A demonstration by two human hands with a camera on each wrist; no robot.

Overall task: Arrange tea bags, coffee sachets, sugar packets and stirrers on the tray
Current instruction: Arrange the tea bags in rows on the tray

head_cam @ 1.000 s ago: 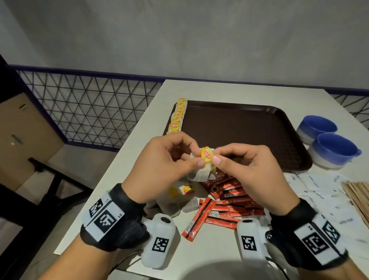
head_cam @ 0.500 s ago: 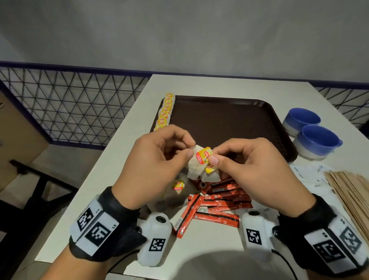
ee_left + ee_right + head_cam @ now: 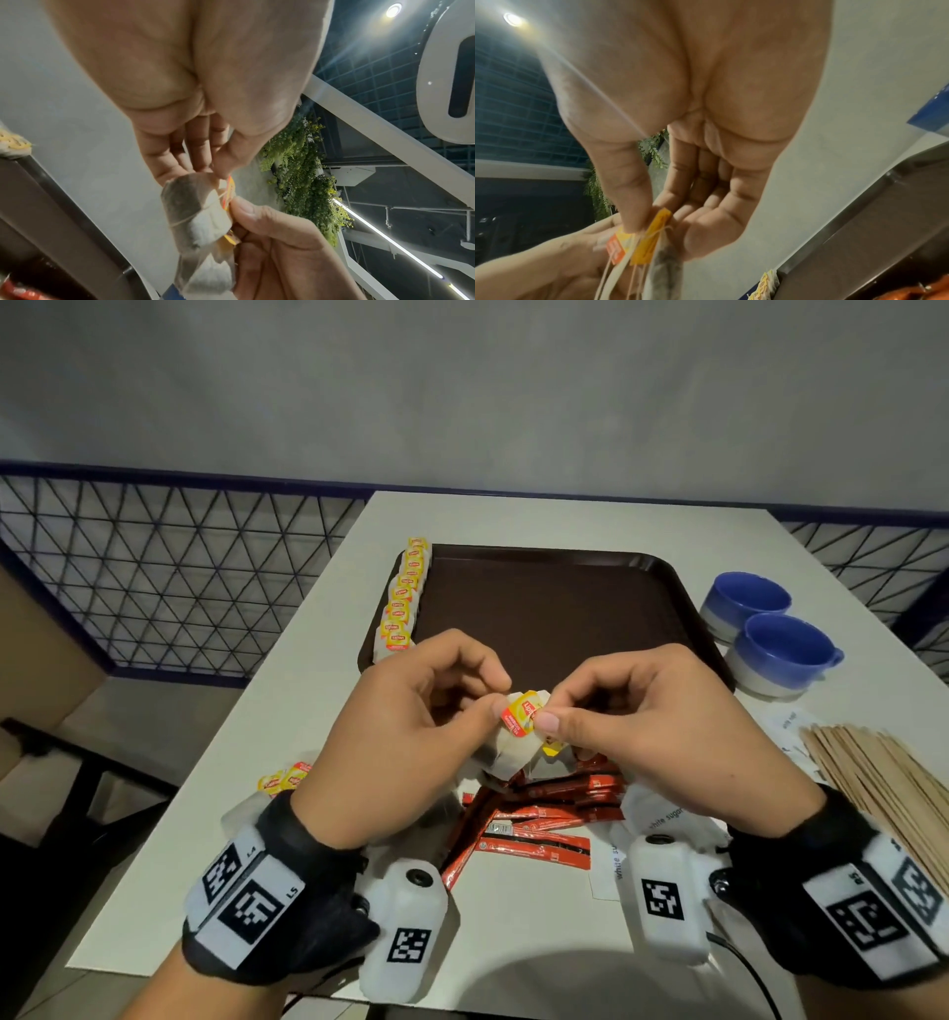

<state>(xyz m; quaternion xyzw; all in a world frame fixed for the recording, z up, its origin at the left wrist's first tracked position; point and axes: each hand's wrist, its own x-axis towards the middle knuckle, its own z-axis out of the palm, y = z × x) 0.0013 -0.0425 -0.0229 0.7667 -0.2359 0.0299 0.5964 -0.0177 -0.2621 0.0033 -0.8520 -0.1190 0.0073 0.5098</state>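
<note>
My left hand (image 3: 495, 703) and right hand (image 3: 549, 719) meet above the table's middle, both pinching tea bags (image 3: 521, 716) with yellow-red tags. In the left wrist view the paper tea bags (image 3: 197, 215) hang between thumb and fingers, string wrapped round them. In the right wrist view the tea bags' tags (image 3: 639, 243) sit pinched under my thumb. The brown tray (image 3: 554, 608) lies just beyond, with a row of tea bags (image 3: 403, 598) along its left edge. Red coffee sachets (image 3: 539, 819) lie under my hands, white sugar packets (image 3: 662, 819) and wooden stirrers (image 3: 883, 778) to the right.
Two blue cups (image 3: 770, 634) stand right of the tray. More tea bags (image 3: 285, 780) lie on the table by my left wrist. A black mesh railing (image 3: 179, 577) runs behind the white table (image 3: 513, 927), whose left edge drops to the floor.
Both hands stay together on the tea bags, fingers shifting slightly on the tags. The head view has tilted, showing more of the table's near part.
</note>
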